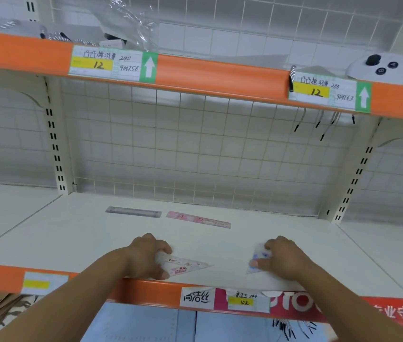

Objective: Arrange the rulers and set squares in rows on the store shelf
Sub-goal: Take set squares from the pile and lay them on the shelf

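Store shelf (220,243), white with an orange front lip, seen from above. At the back, a grey ruler (133,212) and a pink ruler (198,219) lie end to end in a row. Near the front, the left hand (146,255) grips a pink set square (188,265), fingers curled over its wide end. The right hand (282,257) pinches a blue set square (257,255). A second row seems under way. Next, both squares likely need levelling, parallel to the rulers.
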### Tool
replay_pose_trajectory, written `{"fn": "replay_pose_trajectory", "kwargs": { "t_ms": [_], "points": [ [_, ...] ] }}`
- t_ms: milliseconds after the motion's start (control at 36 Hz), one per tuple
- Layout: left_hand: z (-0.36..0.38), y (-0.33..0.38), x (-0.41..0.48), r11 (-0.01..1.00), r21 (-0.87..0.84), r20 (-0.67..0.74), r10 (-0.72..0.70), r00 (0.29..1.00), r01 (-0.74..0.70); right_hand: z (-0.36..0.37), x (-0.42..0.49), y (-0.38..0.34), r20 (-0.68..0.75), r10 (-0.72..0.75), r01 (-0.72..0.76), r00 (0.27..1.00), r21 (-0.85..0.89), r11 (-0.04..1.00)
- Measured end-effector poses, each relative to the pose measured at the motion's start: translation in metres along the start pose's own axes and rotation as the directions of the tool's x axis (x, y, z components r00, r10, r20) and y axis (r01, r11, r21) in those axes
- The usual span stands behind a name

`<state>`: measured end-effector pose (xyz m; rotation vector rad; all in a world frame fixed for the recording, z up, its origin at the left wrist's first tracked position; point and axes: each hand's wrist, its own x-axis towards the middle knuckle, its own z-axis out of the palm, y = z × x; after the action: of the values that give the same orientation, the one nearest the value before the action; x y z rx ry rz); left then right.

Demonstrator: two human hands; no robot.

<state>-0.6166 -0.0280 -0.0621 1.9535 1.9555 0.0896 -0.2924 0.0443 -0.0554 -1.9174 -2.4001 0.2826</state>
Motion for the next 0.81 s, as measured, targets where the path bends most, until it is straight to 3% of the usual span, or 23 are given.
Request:
{"fn": "replay_pose_trajectory", "kwargs": {
  "t_ms": [83,167,806],
  "points": [
    [0.001,-0.001,0.001,1.0,0.013,-0.004,0.004,1.0,-0.004,-0.012,-0.002,0.003,0.175,-0.087,0.084,0.981,0.028,0.996],
    [0.001,-0.002,0.001,1.0,0.003,-0.006,0.009,1.0,-0.009,-0.013,0.001,0.004,0.25,-0.147,0.148,0.957,0.013,0.989],
    [0.002,-0.003,0.002,1.0,0.01,-0.01,0.022,1.0,-0.022,-0.019,0.012,-0.006,0.311,-0.061,0.088,0.948,-0.073,0.993]
  ]
}}
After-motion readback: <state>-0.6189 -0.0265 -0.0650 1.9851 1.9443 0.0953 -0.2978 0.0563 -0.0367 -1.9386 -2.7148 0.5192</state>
